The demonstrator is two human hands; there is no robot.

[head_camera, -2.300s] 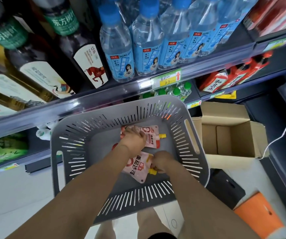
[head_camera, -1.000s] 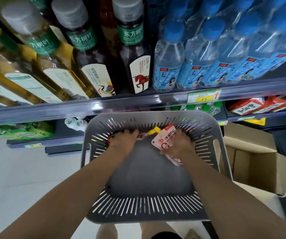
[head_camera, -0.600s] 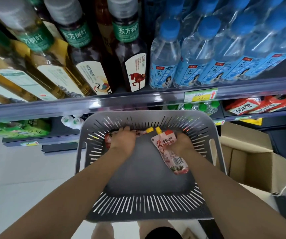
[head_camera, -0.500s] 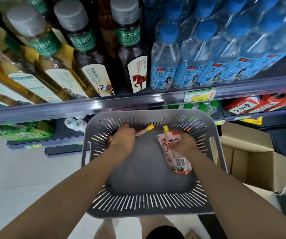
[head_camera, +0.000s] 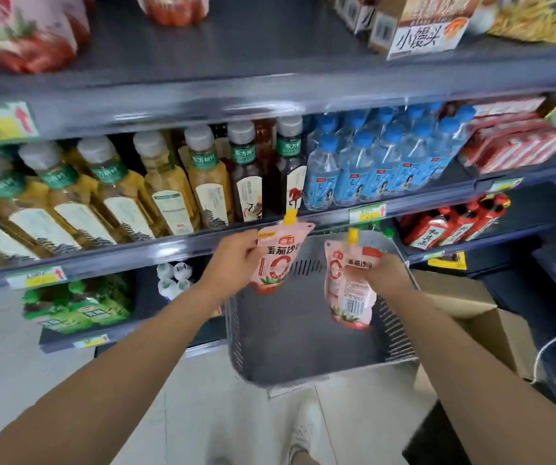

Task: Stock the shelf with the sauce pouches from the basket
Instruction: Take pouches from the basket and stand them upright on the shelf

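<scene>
**A:** While lifted clear of the basket [head_camera: 303, 350], kept spout-up, likely so as to go onto the shelf [head_camera: 182, 250] upright. Left grip [head_camera: 236, 260] pinching the left sauce pouch [head_camera: 278, 260] by its side edge. Right grip [head_camera: 384, 276] wrapped round the right sauce pouch [head_camera: 345, 290], barcode side out.

**B:** Count?

**A:** Two pouches, one per grip, side by side, apart, both above the basket. Zero more visible on the basket floor. One cardboard box [head_camera: 491, 327] to the right.

**B:** Slot?

**A:** Can't tell. Beyond: tea bottles [head_camera: 169, 193] and water bottles [head_camera: 367, 169], rows too deep to count.
</scene>
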